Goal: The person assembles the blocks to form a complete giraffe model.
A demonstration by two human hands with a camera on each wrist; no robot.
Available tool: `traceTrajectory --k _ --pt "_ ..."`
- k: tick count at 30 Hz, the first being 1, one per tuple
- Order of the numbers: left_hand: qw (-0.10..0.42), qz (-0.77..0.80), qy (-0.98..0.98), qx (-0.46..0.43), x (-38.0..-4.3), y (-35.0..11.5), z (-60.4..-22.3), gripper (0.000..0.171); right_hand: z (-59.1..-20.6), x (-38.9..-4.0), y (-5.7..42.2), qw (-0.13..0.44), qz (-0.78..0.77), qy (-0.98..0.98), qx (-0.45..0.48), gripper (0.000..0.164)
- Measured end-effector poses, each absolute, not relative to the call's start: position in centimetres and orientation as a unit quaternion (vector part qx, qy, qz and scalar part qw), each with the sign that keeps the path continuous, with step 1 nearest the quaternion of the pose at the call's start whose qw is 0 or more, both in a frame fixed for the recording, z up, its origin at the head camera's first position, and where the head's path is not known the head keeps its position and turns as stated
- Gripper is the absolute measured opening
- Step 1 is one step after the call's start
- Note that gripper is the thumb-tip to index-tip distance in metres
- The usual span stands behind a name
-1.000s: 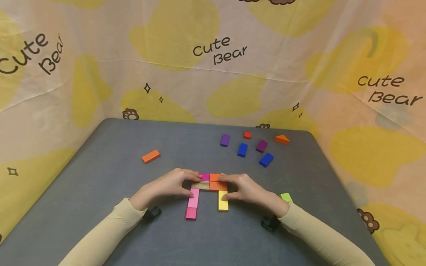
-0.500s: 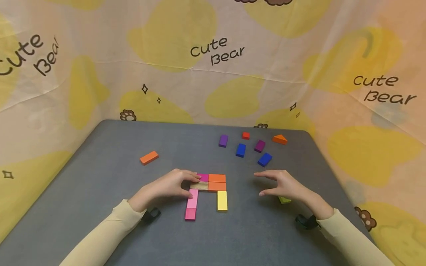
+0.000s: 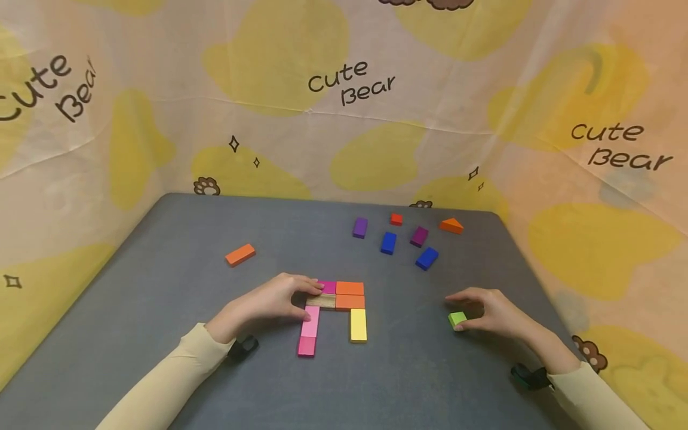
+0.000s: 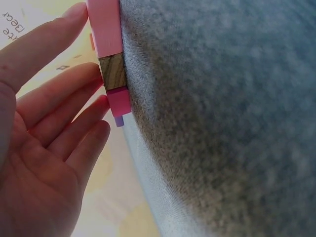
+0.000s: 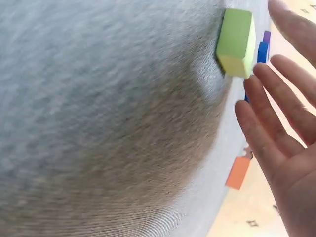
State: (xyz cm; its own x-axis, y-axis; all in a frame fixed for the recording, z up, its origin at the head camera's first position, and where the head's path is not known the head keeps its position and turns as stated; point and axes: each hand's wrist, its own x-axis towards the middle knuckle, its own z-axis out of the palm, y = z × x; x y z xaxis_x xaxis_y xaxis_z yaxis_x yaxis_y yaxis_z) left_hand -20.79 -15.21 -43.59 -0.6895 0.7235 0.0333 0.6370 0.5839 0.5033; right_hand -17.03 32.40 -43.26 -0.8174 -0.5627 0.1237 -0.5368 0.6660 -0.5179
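Fingers point(image 5: 279, 96) of your right hand point(image 3: 497, 313) stand well parted from the thumb, gripping nothing; the lime-green rectangular block point(image 3: 457, 319) lies on the grey tabletop point(image 3: 398, 376) between fingertips and thumb, contact unconfirmed. Your left hand point(image 3: 271, 300) is likewise spread, gripping nothing: its fingertips lie along the magenta rectangular block point(image 3: 329, 287) and the brown wood-grained block point(image 3: 325, 301), and its thumb is at the edge of the light-pink rectangular block point(image 3: 310, 325).
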Motion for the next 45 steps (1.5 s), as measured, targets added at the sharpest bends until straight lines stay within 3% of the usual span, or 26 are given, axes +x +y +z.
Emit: traceTrajectory --k 23,45 --pt "0.088 0.25 0.885 0.384 -20.7 -15.3 -43.6 0.052 -44.9 -17.1 33.3 -0.002 -0.301 0.908 -0.292 0.035" --pt "0.084 0.252 0.881 0.391 -20.7 -15.2 -43.5 0.052 -43.8 -16.4 22.2 0.059 -0.366 0.849 -0.377 0.031"
